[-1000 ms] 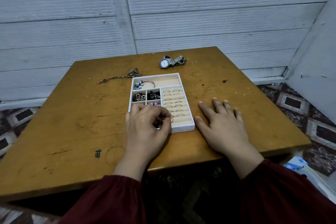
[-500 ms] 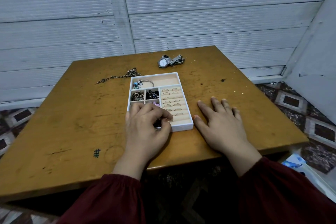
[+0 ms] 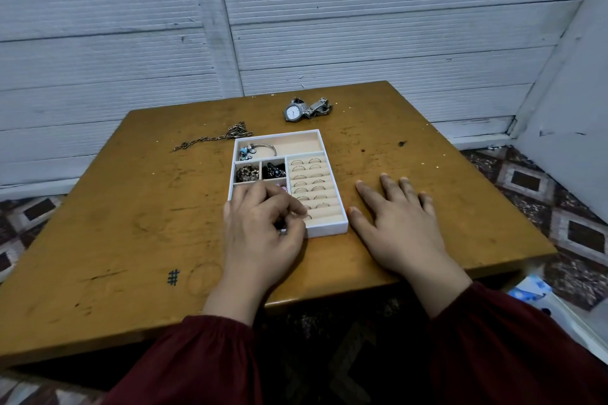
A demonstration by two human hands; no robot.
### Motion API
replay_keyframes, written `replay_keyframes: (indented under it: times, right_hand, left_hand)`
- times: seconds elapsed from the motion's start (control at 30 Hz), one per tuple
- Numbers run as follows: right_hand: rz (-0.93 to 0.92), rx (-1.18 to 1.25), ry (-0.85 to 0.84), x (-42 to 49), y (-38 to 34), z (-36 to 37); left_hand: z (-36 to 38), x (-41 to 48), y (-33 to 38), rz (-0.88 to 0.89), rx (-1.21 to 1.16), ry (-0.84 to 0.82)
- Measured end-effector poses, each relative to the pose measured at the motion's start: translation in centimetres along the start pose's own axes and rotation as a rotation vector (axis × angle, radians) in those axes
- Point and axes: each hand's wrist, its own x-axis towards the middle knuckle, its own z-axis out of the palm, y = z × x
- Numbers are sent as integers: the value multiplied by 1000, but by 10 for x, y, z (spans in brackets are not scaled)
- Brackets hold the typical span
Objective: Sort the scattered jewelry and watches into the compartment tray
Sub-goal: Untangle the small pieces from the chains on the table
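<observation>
We bend our left hand (image 3: 260,230) over the near-left corner of the compartment tray (image 3: 329,231), fingers curled tight beside the nearest of the ring rows (image 3: 309,188); what they pinch, if anything, is hidden under the knuckles, and we cannot tell; our right hand (image 3: 398,227) lies flat and relaxed on the table (image 3: 131,223) just beside the tray's right wall, holding nothing; the watch (image 3: 297,111) sits beyond the tray's far edge and the chain (image 3: 214,138) trails off its far-left corner, both unsorted. The risks, as we judge them: a small piece slipping from hidden fingertips could drop into the wrong cell; our wrist could nudge the light tray, which neither hand pins; the loose chain may snag when lifted.
</observation>
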Motion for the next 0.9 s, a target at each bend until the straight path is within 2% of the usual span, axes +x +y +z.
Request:
replay_keyframes:
  times: [0.33, 0.53, 0.9]
  right_hand:
    - [-3, -3, -3, 0, 1, -1]
    - [-7, 4, 5, 0, 1, 0]
    - [3, 46, 22, -2, 0, -1]
  left_hand:
    - [0, 0, 0, 7, -7, -13]
    - [0, 0, 0, -23, -84, 42]
    - [2, 1, 2, 25, -128, 133]
